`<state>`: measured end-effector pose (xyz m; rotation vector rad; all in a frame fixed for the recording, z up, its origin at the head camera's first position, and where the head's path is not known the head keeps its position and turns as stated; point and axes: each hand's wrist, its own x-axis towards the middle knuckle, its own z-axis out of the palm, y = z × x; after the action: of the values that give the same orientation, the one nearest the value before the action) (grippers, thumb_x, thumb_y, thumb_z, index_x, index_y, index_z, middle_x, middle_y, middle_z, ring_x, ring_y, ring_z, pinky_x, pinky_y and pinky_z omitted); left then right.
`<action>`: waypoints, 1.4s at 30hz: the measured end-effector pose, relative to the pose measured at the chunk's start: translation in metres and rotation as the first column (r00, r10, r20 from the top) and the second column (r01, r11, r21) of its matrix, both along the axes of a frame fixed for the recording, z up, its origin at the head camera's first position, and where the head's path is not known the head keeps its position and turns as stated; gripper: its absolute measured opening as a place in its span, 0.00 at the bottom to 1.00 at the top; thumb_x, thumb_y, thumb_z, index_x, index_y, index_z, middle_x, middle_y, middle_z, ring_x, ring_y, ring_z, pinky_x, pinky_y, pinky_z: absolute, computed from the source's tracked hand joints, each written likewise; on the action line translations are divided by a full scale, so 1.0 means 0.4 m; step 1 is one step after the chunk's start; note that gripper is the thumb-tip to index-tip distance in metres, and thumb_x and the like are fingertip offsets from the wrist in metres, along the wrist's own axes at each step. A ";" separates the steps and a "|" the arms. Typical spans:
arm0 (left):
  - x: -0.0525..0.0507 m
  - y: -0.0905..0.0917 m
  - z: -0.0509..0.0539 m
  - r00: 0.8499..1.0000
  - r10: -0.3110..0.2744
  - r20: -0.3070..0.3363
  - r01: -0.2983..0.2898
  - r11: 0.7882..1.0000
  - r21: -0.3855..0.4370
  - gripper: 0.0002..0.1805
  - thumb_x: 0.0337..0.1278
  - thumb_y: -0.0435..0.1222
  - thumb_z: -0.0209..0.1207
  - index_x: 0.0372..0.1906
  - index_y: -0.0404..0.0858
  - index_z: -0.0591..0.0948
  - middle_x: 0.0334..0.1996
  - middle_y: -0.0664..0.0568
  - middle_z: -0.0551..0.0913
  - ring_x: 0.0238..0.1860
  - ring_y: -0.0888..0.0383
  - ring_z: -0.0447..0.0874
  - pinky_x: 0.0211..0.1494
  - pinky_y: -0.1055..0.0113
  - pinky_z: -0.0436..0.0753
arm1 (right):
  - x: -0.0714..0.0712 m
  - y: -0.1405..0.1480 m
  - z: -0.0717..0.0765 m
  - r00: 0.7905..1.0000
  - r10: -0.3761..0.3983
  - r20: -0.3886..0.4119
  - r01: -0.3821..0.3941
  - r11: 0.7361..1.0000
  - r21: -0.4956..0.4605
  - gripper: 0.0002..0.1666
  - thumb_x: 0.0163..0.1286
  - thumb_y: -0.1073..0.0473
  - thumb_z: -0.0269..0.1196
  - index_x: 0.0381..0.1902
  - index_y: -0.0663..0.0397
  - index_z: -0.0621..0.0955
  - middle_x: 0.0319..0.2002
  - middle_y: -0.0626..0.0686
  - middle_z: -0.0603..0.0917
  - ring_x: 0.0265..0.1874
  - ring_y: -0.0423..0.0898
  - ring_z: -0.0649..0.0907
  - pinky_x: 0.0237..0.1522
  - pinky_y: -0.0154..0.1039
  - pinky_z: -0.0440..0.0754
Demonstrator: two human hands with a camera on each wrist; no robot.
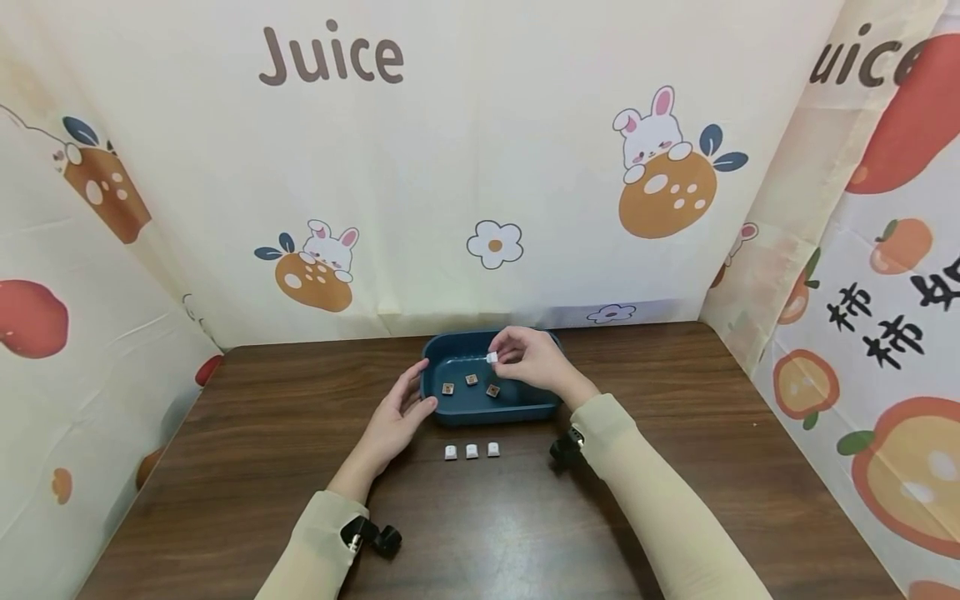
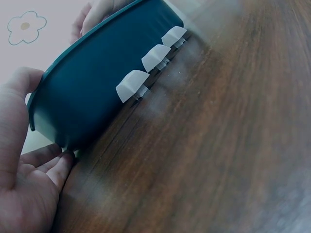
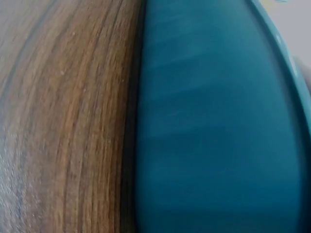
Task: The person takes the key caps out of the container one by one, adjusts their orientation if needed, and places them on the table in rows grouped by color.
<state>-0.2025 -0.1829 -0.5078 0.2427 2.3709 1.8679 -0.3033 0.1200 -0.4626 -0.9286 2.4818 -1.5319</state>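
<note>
A blue plastic tray (image 1: 465, 414) sits near the back of the table, with several small brown square pieces (image 1: 471, 379) spread over its floor. Above the tray's right part, my right hand (image 1: 538, 360) pinches a white keycap (image 1: 492, 357) between thumb and fingertips. My left hand (image 1: 393, 421) rests against the tray's left end; in the left wrist view its thumb touches the rim and loosely bent fingers lie by the base. In front of the tray stand three white keycaps (image 1: 472, 451) in a row, with clear parts showing underneath. The right wrist view shows only the tray's outer wall (image 3: 218, 116) and tabletop.
The dark wooden table (image 1: 300, 433) backs onto a patterned curtain (image 1: 450, 150) just behind the tray. More printed cloth hangs at both sides. A black wrist camera (image 1: 372, 536) is strapped to the left forearm, and another black camera (image 1: 567, 448) to the right.
</note>
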 end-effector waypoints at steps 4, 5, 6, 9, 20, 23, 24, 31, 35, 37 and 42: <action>-0.001 0.002 0.001 1.000 0.002 -0.001 -0.002 1.000 0.000 0.36 0.83 0.41 0.62 0.86 0.58 0.63 0.83 0.39 0.65 0.82 0.39 0.67 0.81 0.45 0.70 | 0.009 0.006 0.012 1.000 -0.003 0.025 0.004 1.000 -0.028 0.15 0.69 0.67 0.76 0.50 0.54 0.86 0.45 0.52 0.90 0.45 0.47 0.91 0.52 0.41 0.92; -0.001 0.003 0.001 1.000 0.002 -0.001 -0.002 1.000 0.000 0.36 0.83 0.41 0.61 0.86 0.58 0.63 0.83 0.39 0.65 0.82 0.39 0.67 0.81 0.45 0.70 | 0.012 0.008 0.018 0.999 -0.005 0.031 0.007 0.999 -0.035 0.14 0.69 0.67 0.77 0.50 0.54 0.86 0.44 0.52 0.91 0.44 0.48 0.91 0.51 0.40 0.92; -0.001 0.003 0.001 1.000 0.001 -0.003 -0.001 1.000 0.001 0.36 0.83 0.40 0.61 0.86 0.57 0.63 0.83 0.38 0.65 0.82 0.39 0.67 0.80 0.45 0.70 | 0.015 0.010 0.023 0.999 -0.007 0.038 0.009 0.999 -0.040 0.14 0.69 0.66 0.77 0.50 0.54 0.87 0.44 0.52 0.91 0.44 0.48 0.91 0.49 0.40 0.93; -0.003 0.003 0.000 1.000 -0.001 -0.008 0.001 1.000 0.001 0.36 0.83 0.40 0.61 0.87 0.57 0.63 0.83 0.38 0.65 0.81 0.39 0.68 0.80 0.46 0.70 | 0.028 0.019 0.041 0.999 -0.018 0.047 0.020 0.998 -0.057 0.13 0.69 0.63 0.78 0.49 0.53 0.87 0.42 0.51 0.91 0.41 0.49 0.91 0.46 0.40 0.93; -0.002 0.000 0.000 1.000 -0.003 -0.018 0.004 1.000 0.003 0.37 0.83 0.43 0.62 0.87 0.56 0.63 0.83 0.39 0.65 0.82 0.40 0.67 0.81 0.47 0.70 | 0.120 0.063 0.070 0.999 -0.041 0.034 0.046 0.986 -0.158 0.15 0.71 0.65 0.76 0.54 0.54 0.91 0.47 0.53 0.91 0.43 0.51 0.89 0.46 0.36 0.90; -0.001 0.001 0.001 1.000 -0.004 -0.018 0.004 1.000 0.003 0.37 0.82 0.45 0.63 0.87 0.56 0.63 0.83 0.40 0.66 0.82 0.40 0.67 0.81 0.46 0.69 | 0.144 0.074 0.072 0.998 -0.040 0.043 0.047 0.980 -0.192 0.14 0.70 0.67 0.76 0.52 0.56 0.91 0.46 0.55 0.91 0.42 0.51 0.89 0.47 0.36 0.90; -0.001 0.001 0.002 1.000 -0.004 -0.018 0.004 1.000 0.005 0.37 0.82 0.45 0.63 0.87 0.56 0.63 0.83 0.40 0.66 0.82 0.40 0.67 0.81 0.46 0.69 | 0.151 0.076 0.073 0.998 -0.041 0.044 0.049 0.980 -0.195 0.14 0.70 0.68 0.76 0.52 0.56 0.90 0.46 0.55 0.91 0.42 0.50 0.88 0.47 0.36 0.90; 0.001 0.002 0.001 1.000 0.003 -0.011 -0.003 1.000 0.000 0.37 0.82 0.45 0.63 0.87 0.57 0.63 0.82 0.39 0.67 0.81 0.40 0.68 0.81 0.45 0.70 | 0.188 0.077 0.089 0.994 -0.104 0.031 0.107 0.983 -0.148 0.12 0.68 0.65 0.78 0.47 0.49 0.92 0.37 0.50 0.89 0.36 0.50 0.84 0.33 0.34 0.77; -0.001 0.003 -0.002 1.000 0.005 -0.012 -0.005 1.000 -0.004 0.36 0.83 0.43 0.62 0.86 0.57 0.63 0.82 0.39 0.66 0.81 0.39 0.68 0.81 0.45 0.70 | 0.203 0.078 0.087 0.996 -0.093 0.017 0.095 0.983 -0.156 0.12 0.67 0.66 0.78 0.47 0.50 0.92 0.38 0.50 0.89 0.36 0.49 0.84 0.33 0.35 0.79; -0.002 0.003 -0.003 1.000 0.003 -0.013 -0.004 1.000 -0.006 0.36 0.83 0.42 0.62 0.86 0.57 0.63 0.82 0.39 0.66 0.81 0.39 0.68 0.81 0.45 0.70 | 0.210 0.080 0.084 0.996 -0.086 0.003 0.085 0.984 -0.154 0.13 0.66 0.67 0.79 0.47 0.51 0.92 0.40 0.50 0.91 0.36 0.49 0.85 0.34 0.36 0.82; -0.002 0.003 -0.001 1.000 0.005 -0.017 -0.005 1.000 -0.006 0.36 0.84 0.41 0.61 0.87 0.56 0.63 0.82 0.38 0.66 0.80 0.39 0.69 0.80 0.44 0.71 | 0.231 0.087 0.074 0.995 -0.094 -0.024 0.090 0.989 -0.114 0.12 0.65 0.65 0.80 0.43 0.46 0.92 0.36 0.47 0.90 0.31 0.47 0.84 0.30 0.35 0.80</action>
<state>-0.2033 -0.1818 -0.5084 0.2535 2.3904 1.8677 -0.2111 0.1550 -0.4329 -0.8687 2.5141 -1.7145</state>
